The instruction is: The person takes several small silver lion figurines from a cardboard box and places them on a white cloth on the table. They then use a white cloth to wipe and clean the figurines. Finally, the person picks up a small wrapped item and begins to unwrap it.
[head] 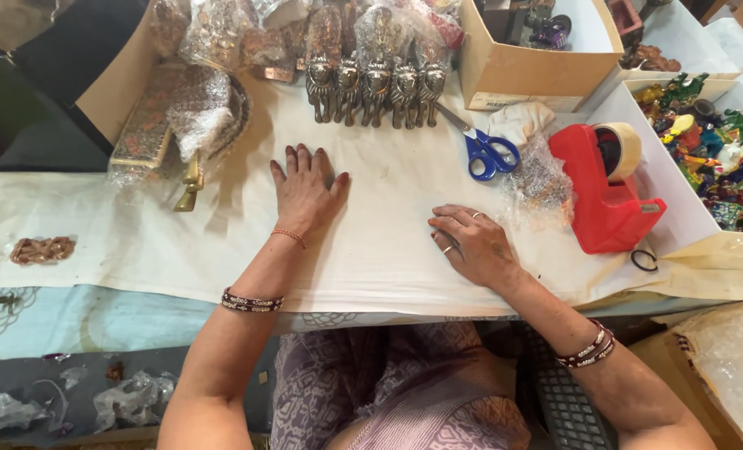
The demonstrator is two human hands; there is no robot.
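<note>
My left hand (305, 190) lies flat, palm down, on the white cloth (371, 250) that covers the table, fingers spread and holding nothing. My right hand (469, 242) rests on the same cloth a little nearer to me, fingers loosely curled and apart, also empty. Beyond my hands stands a row of several small metal animal figurines (375, 87). Blue-handled scissors (488, 152) lie to the right of that row, closest to my right hand.
A red tape dispenser (605, 192) sits at right beside crumpled plastic wrap (540, 182). A cardboard box (530, 62) and a white box of colourful figurines (713, 158) stand at back right. Bubble-wrapped ornaments (184, 117) lie at back left.
</note>
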